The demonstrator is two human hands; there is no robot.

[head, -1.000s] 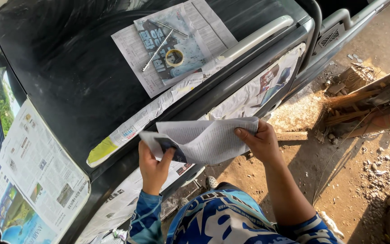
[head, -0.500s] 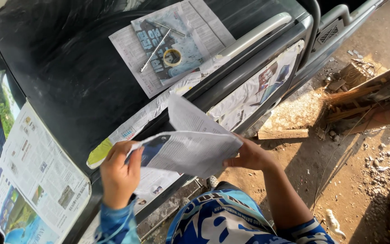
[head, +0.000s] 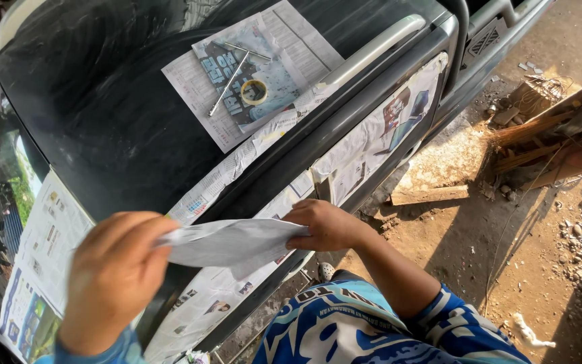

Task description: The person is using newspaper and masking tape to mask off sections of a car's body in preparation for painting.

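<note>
Hands, two [head: 112, 276] [head: 325, 226], gripping one newspaper sheet [head: 230, 243]

We see two bare hands, the left hand [head: 112, 280] and the right hand [head: 325, 226], with no gloves and no rings. The arms wear long sleeves [head: 449, 323] in bright blue with white and dark swirls. The shirt [head: 331, 327] has the same pattern with big white letters on it.

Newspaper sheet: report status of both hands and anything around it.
Left hand and right hand both gripping the folded newspaper sheet, held level. Black car hood just beyond, edges already papered. Tape roll on the hood, untouched.
</note>
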